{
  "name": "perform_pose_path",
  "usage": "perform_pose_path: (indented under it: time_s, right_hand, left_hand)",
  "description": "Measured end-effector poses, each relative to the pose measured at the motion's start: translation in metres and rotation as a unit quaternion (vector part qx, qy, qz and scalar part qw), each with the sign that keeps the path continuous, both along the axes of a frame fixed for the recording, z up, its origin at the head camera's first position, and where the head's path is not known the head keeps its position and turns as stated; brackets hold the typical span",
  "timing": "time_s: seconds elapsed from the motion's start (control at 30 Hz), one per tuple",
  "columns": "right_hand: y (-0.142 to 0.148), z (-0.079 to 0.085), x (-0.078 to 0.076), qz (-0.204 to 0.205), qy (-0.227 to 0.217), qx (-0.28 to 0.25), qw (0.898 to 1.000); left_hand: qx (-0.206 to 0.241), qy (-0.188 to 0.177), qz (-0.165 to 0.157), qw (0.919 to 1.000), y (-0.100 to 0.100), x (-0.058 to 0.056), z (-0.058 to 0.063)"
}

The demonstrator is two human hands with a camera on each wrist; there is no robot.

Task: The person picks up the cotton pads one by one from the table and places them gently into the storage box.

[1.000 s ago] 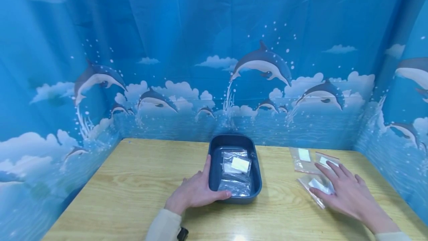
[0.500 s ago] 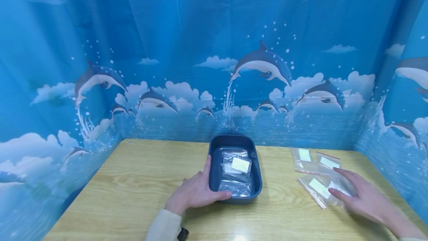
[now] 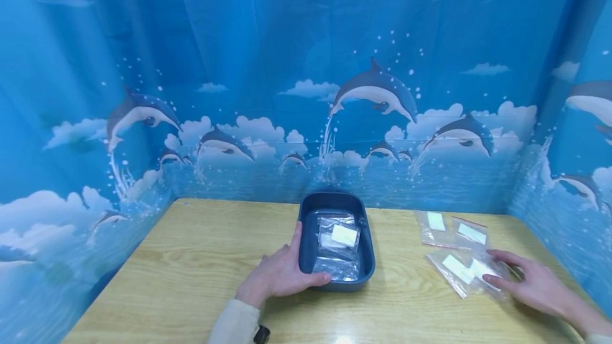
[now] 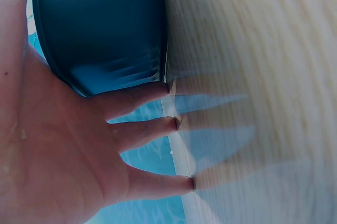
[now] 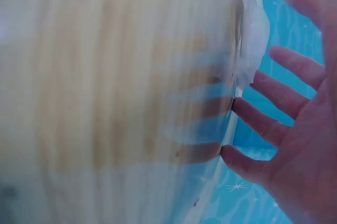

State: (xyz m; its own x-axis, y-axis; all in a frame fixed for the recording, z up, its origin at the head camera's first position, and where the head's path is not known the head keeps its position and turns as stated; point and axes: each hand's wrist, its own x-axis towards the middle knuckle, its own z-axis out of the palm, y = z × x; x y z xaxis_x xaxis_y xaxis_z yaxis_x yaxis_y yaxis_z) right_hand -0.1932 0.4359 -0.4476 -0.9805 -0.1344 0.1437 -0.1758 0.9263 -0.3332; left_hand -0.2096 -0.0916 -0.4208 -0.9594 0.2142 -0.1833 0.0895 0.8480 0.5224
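Note:
My left hand (image 3: 282,276) rests against a dark blue plastic tub (image 3: 370,259) at its near left corner. Its index finger lies along the left wall and its thumb reaches the near rim; in the left wrist view the other fingers stretch to the table. Clear zip bags with white slips lie in the tub, the topmost bag (image 3: 344,235) showing its slip. To the right, my right hand (image 3: 535,283) hovers at a zip bag (image 3: 480,269), thumb and fingers spread apart. In the right wrist view, several straight fingertips touch the table beside the clear bag (image 5: 255,29).
Beside that bag lies an overlapping zip bag (image 3: 454,271). Behind are a back left bag (image 3: 435,235) and a red-edged bag (image 3: 470,232). The wooden table (image 3: 205,248) meets a blue dolphin-print curtain (image 3: 268,94) at back and sides.
My right hand has slid right and drawn back across the bags, uncovering the slips of those it was over. My left hand and the tub stay put.

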Motion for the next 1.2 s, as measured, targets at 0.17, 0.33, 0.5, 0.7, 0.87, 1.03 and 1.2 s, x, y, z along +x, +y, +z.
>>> perform_pose_path:
  time_s: [0.17, 0.33, 0.5, 0.7, 0.87, 1.03, 1.2]
  right_hand:
    - [0.002, -0.003, -0.002, 0.008, 0.001, 0.005, 1.000]
    - [0.004, -0.006, -0.004, 0.026, 0.033, 0.007, 0.999]
    - [0.009, -0.012, -0.007, 0.042, 0.091, 0.025, 0.995]
    - [0.012, -0.017, -0.007, 0.063, 0.143, 0.024, 0.987]
    - [0.012, -0.019, -0.006, 0.092, 0.181, -0.008, 0.979]
    - [0.010, -0.017, -0.003, 0.081, 0.181, -0.015, 0.980]
    - [0.004, -0.010, 0.003, 0.045, 0.128, -0.022, 0.991]
  left_hand:
    - [0.000, 0.005, 0.000, 1.0000, 0.000, 0.000, 0.001]
    - [0.002, 0.008, 0.000, 1.0000, -0.001, 0.000, 0.001]
    - [0.003, 0.008, 0.000, 1.0000, -0.001, -0.001, 0.002]
    - [0.003, 0.007, 0.001, 1.0000, -0.001, 0.000, 0.002]
    - [0.005, 0.008, -0.002, 1.0000, -0.001, 0.000, 0.001]
    - [0.008, 0.007, -0.004, 0.9999, -0.001, 0.000, 0.001]
    - [0.009, 0.004, -0.002, 1.0000, -0.001, 0.001, 0.000]
